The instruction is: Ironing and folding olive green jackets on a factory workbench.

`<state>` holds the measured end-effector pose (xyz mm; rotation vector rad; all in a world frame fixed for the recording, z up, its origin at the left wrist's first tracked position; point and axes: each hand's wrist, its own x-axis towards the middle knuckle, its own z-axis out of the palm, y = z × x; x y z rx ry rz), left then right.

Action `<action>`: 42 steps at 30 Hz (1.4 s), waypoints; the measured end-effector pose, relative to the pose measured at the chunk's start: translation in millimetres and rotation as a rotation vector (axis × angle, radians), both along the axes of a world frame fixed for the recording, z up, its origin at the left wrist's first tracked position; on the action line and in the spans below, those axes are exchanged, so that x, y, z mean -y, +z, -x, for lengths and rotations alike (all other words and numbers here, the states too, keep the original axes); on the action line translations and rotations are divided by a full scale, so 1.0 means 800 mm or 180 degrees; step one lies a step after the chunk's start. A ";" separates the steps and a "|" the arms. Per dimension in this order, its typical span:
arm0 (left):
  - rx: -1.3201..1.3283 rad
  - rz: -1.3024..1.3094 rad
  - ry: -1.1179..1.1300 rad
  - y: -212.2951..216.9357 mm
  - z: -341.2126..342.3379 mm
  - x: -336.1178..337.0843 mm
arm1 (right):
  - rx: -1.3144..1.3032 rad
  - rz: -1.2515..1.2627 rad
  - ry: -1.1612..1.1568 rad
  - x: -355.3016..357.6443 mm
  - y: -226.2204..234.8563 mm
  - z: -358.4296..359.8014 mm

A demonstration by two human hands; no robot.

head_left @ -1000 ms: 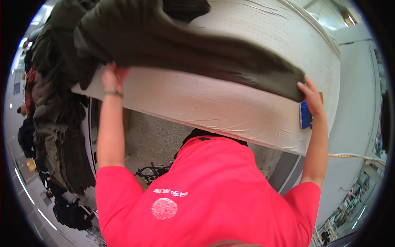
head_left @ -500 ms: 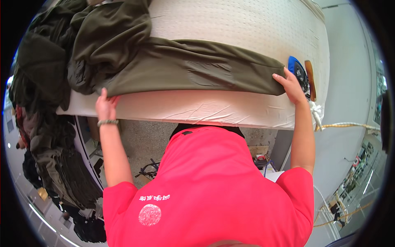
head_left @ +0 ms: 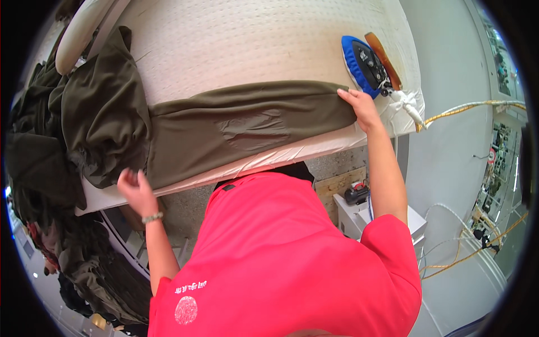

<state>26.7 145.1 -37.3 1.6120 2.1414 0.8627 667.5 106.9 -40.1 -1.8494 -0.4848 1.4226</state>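
The olive-green garment (head_left: 236, 132) lay stretched flat across the near edge of my padded bench (head_left: 252, 45), one long panel running left to right. Its left part was bunched in loose folds, spilling over the bench's left end.

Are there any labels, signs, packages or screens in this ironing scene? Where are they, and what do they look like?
Print on the red shirt: lower left of the shirt, a white round emblem under a short line of white characters.
Small sign: far right background, a tiny red and white panel, too small to make out.
No packages or screens can be made out.
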 end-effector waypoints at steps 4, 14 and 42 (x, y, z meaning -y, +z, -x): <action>-0.0663 -0.0333 -0.2799 0.056 -0.157 -0.115 | -0.0017 0.0095 -0.0075 -0.008 -0.012 0.011; -0.2154 0.0206 -0.2160 -0.001 -0.065 -0.227 | 0.1469 0.0288 0.0204 -0.003 -0.004 0.025; -0.1957 0.0557 -0.3800 0.030 -0.188 -0.217 | 0.3480 -0.0790 0.3178 -0.104 0.042 0.154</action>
